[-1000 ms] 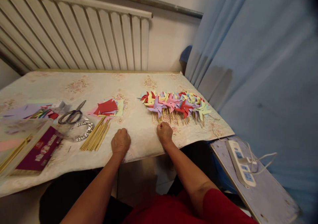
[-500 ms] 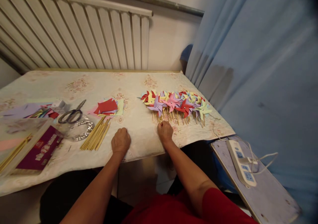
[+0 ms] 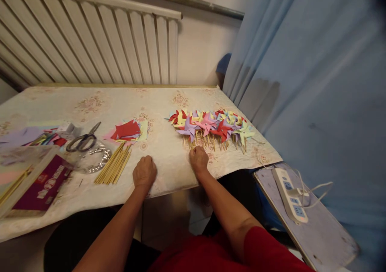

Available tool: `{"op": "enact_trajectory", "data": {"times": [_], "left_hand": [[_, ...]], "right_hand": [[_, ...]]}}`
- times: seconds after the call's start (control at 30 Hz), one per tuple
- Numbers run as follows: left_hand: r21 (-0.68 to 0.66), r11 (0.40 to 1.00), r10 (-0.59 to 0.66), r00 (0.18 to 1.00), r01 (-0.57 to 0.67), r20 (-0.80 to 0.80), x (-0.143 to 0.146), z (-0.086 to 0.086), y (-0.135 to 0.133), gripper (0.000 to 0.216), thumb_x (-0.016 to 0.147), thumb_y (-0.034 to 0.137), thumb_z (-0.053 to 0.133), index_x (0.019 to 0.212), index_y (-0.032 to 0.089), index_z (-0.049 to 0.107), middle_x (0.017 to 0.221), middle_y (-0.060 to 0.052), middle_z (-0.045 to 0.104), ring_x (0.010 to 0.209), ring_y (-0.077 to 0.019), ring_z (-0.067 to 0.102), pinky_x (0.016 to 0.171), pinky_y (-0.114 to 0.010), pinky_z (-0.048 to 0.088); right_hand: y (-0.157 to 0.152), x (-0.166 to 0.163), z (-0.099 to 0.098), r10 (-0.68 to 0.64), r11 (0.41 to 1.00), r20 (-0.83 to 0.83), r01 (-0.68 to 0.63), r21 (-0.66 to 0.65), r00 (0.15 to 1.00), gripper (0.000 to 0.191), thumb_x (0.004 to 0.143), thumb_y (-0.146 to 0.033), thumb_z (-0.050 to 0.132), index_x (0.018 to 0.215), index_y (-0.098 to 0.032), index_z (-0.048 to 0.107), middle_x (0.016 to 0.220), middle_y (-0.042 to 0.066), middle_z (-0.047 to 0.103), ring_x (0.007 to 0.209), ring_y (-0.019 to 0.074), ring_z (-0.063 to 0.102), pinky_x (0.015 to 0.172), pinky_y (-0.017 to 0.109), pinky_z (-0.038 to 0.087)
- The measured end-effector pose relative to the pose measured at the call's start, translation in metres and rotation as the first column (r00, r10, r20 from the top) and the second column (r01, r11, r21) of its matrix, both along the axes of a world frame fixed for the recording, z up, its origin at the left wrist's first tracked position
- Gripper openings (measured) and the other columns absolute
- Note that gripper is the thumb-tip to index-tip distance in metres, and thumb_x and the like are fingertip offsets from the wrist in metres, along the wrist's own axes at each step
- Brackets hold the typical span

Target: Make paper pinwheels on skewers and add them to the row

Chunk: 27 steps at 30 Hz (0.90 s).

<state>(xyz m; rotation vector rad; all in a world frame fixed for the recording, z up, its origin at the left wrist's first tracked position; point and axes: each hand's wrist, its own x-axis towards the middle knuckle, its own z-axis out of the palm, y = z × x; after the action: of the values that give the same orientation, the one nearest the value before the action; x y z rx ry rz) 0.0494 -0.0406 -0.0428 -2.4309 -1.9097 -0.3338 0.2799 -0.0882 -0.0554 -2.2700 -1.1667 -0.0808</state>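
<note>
My left hand [image 3: 145,171] rests on the table as a closed fist, right of a bundle of thin wooden sticks [image 3: 113,164]. Also curled into a fist, my right hand [image 3: 199,159] lies just in front of the paper pinwheels [image 3: 206,123], which are red, pink, purple and yellow on sticks. Nothing shows in either fist. Behind the wooden sticks is a pile of coloured paper pieces [image 3: 128,130], red on top. To their left lie a ring of small silvery pieces [image 3: 101,159] in clear plastic and dark-handled scissors [image 3: 83,139].
The floral tablecloth [image 3: 163,103] covers the table. At the left are a purple-labelled plastic package [image 3: 42,187], a small white box [image 3: 66,130] and more coloured paper [image 3: 22,137]. A power strip [image 3: 291,195] with cables sits on a low board at right, beside a blue curtain [image 3: 301,83].
The view has shifted slightly, so everything sits a little further left. Both fists stay in place on the table.
</note>
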Motion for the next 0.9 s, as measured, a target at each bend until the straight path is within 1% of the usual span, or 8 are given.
{"op": "enact_trajectory", "data": {"times": [0.17,0.33,0.47,0.67,0.77,0.9], "left_hand": [[0.003,1.0,0.002,1.0,-0.002,-0.014,0.0,0.001,0.001,0.033,0.099,0.031,0.028,0.097,0.017,0.059,0.096,-0.01,0.062,0.087,-0.0239,0.061,0.065,-0.035,0.037],[-0.028,1.0,0.005,1.0,-0.005,-0.001,0.002,0.005,0.0,0.034,0.099,0.031,0.028,0.099,0.017,0.059,0.099,-0.012,0.063,0.088,-0.0242,0.062,0.065,-0.035,0.037],[-0.05,0.999,0.015,1.0,-0.014,0.01,0.003,0.009,0.0,0.035,0.099,0.031,0.029,0.1,0.017,0.06,0.101,-0.013,0.064,0.089,-0.0252,0.062,0.065,-0.036,0.037],[-0.051,0.999,0.017,1.0,-0.018,-0.004,0.003,0.008,0.002,0.037,0.099,0.033,0.026,0.099,0.017,0.06,0.1,-0.012,0.064,0.088,-0.0253,0.062,0.064,-0.036,0.037],[-0.046,0.999,0.015,1.0,-0.015,-0.013,0.003,0.008,0.002,0.037,0.099,0.034,0.026,0.1,0.017,0.059,0.1,-0.012,0.064,0.088,-0.0251,0.063,0.064,-0.035,0.037],[-0.06,0.998,0.021,1.0,-0.021,-0.017,0.004,0.009,0.003,0.037,0.099,0.033,0.026,0.099,0.017,0.059,0.102,-0.012,0.064,0.089,-0.025,0.063,0.064,-0.035,0.038]], "right_hand": [[-0.006,0.002,-0.001,0.011,0.997,-0.031,-0.009,0.075,0.999,0.008,0.088,-0.022,0.057,0.082,-0.018,0.061,0.079,0.002,0.061,0.075,0.0156,0.053,0.067,0.026,0.034],[-0.024,0.01,-0.005,0.045,0.991,-0.011,-0.043,0.126,0.999,0.01,0.089,-0.018,0.053,0.08,-0.018,0.06,0.079,0.002,0.061,0.075,0.0151,0.053,0.07,0.025,0.036],[-0.042,0.026,-0.008,0.073,0.989,0.014,-0.075,0.126,0.997,0.014,0.088,-0.014,0.05,0.079,-0.019,0.06,0.079,0.002,0.061,0.075,0.0147,0.053,0.071,0.025,0.036],[-0.058,0.049,-0.007,0.044,0.995,-0.005,-0.044,0.094,0.999,0.017,0.088,-0.014,0.049,0.076,-0.018,0.059,0.077,0.001,0.061,0.073,0.0138,0.053,0.068,0.024,0.034],[-0.059,0.05,-0.008,0.047,0.996,0.029,-0.049,0.079,0.998,0.016,0.09,-0.014,0.049,0.079,-0.018,0.06,0.08,0.002,0.063,0.075,0.0137,0.054,0.069,0.024,0.034],[-0.06,0.044,-0.011,0.062,0.997,0.115,-0.067,0.047,0.991,0.014,0.09,-0.016,0.051,0.081,-0.019,0.061,0.084,0.002,0.064,0.077,0.0144,0.054,0.069,0.025,0.033]]}}
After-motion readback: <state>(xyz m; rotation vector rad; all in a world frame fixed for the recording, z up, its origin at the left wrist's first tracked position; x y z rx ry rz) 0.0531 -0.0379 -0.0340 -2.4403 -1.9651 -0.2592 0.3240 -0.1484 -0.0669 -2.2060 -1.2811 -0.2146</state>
